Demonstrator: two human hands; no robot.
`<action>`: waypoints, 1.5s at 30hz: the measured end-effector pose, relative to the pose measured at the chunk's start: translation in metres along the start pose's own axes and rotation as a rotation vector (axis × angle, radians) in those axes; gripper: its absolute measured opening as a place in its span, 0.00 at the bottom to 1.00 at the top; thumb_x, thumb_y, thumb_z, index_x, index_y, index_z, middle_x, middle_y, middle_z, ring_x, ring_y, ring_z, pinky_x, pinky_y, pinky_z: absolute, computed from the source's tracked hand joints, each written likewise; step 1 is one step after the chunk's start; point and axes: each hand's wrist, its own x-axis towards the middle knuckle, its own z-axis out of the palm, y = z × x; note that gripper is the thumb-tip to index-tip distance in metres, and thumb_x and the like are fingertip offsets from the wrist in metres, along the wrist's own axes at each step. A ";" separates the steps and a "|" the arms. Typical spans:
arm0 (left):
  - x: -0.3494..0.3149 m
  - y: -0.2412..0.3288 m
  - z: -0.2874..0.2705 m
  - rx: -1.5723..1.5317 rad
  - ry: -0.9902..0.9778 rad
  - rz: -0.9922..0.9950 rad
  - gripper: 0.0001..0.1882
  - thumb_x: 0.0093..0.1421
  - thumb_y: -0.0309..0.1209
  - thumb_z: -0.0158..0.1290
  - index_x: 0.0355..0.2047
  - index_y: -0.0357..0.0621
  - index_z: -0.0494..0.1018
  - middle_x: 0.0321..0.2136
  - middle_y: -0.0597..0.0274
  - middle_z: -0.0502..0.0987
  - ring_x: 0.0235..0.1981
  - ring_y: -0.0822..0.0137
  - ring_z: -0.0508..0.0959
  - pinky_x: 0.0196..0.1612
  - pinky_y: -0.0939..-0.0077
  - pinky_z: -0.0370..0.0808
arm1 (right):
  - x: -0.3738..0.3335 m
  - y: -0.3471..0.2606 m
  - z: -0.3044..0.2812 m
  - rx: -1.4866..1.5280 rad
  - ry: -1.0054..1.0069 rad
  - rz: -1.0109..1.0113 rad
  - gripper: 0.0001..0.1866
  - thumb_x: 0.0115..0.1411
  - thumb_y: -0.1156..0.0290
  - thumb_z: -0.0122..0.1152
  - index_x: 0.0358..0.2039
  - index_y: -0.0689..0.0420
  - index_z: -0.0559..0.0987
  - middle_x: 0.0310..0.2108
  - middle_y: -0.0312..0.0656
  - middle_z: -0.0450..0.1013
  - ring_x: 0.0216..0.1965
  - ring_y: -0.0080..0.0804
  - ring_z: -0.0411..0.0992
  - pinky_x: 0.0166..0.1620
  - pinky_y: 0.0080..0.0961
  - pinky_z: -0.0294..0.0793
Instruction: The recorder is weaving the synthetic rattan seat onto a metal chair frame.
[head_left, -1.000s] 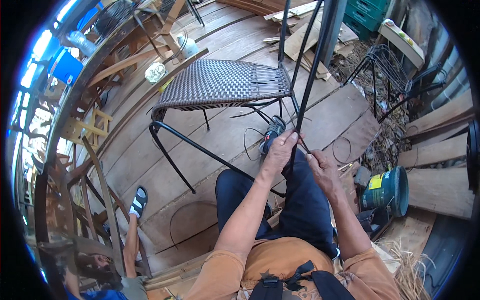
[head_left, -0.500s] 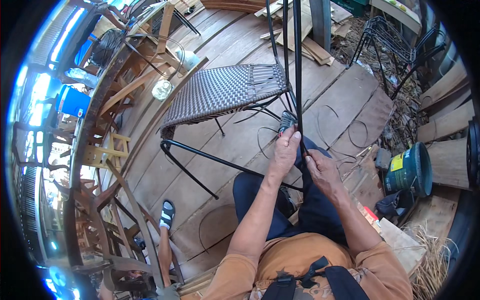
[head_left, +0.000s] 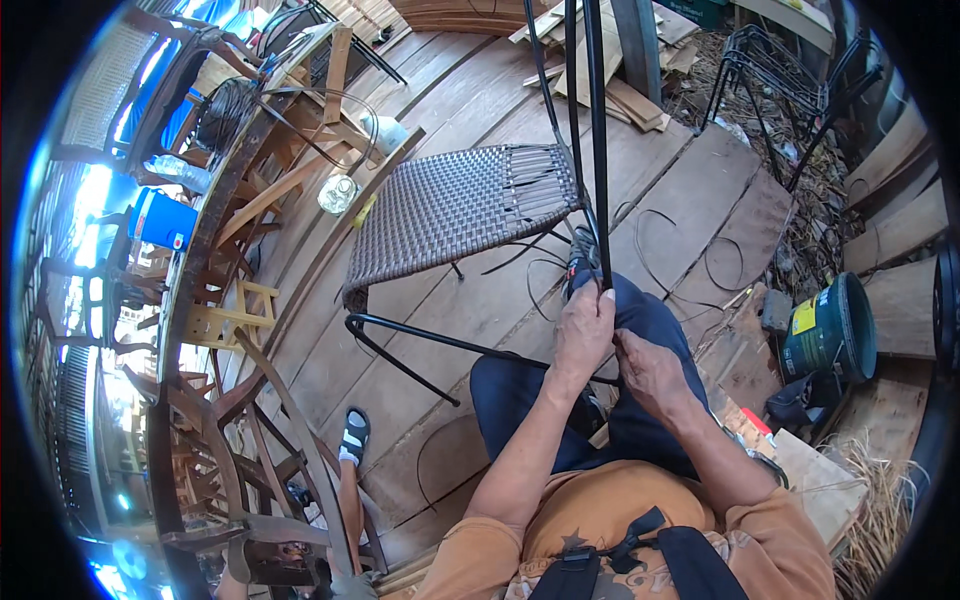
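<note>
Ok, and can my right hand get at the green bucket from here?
Probably yes, perhaps with a lean: nothing tall seems to stand between the right hand and the green bucket, off to its right. A dark cloth lies low by the bucket, leaving its rim uncovered.

Here on my feed, a plank floor (head_left: 460,95): woven chair (head_left: 460,210) standing, dark strips (head_left: 742,262) curling loose, wood offcuts (head_left: 632,103) piled beyond!

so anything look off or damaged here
Mildly: the woven seat has a gappy section of parallel strips near the black rods, unlike the tight checks elsewhere, perhaps unfinished. Loose thin strands also lie curled on the floorboards, looking untidy.
</note>
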 end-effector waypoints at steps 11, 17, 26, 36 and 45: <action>0.004 -0.001 -0.033 -0.025 0.033 0.005 0.16 0.63 0.38 0.43 0.40 0.38 0.72 0.30 0.44 0.76 0.33 0.48 0.76 0.36 0.63 0.72 | -0.004 -0.014 -0.023 0.219 0.086 -0.012 0.07 0.59 0.71 0.47 0.35 0.60 0.71 0.27 0.53 0.71 0.29 0.53 0.71 0.31 0.41 0.70; 0.023 -0.012 -0.058 0.154 0.113 0.099 0.13 0.60 0.32 0.46 0.39 0.37 0.73 0.34 0.45 0.76 0.37 0.48 0.76 0.41 0.61 0.72 | -0.007 -0.007 -0.024 0.204 0.058 0.018 0.09 0.60 0.70 0.47 0.37 0.60 0.71 0.29 0.53 0.72 0.31 0.51 0.72 0.34 0.40 0.71; 0.025 -0.017 -0.055 0.201 0.131 0.234 0.12 0.59 0.32 0.47 0.39 0.37 0.74 0.30 0.45 0.77 0.33 0.51 0.77 0.37 0.64 0.72 | -0.011 -0.003 -0.022 0.266 0.085 0.050 0.10 0.58 0.72 0.48 0.38 0.63 0.72 0.25 0.52 0.69 0.28 0.50 0.70 0.32 0.35 0.69; 0.027 -0.028 -0.041 0.146 0.127 0.170 0.12 0.60 0.31 0.46 0.38 0.37 0.74 0.31 0.45 0.77 0.32 0.52 0.77 0.36 0.66 0.72 | -0.009 -0.001 -0.024 0.203 0.027 0.092 0.11 0.61 0.67 0.47 0.39 0.61 0.72 0.30 0.53 0.73 0.33 0.51 0.72 0.36 0.40 0.71; 0.019 -0.027 -0.039 0.158 0.108 0.168 0.12 0.60 0.31 0.46 0.39 0.36 0.73 0.34 0.44 0.76 0.36 0.50 0.77 0.39 0.64 0.72 | -0.008 -0.008 -0.030 0.233 0.074 0.028 0.11 0.61 0.68 0.47 0.38 0.61 0.72 0.30 0.53 0.72 0.33 0.50 0.72 0.35 0.39 0.71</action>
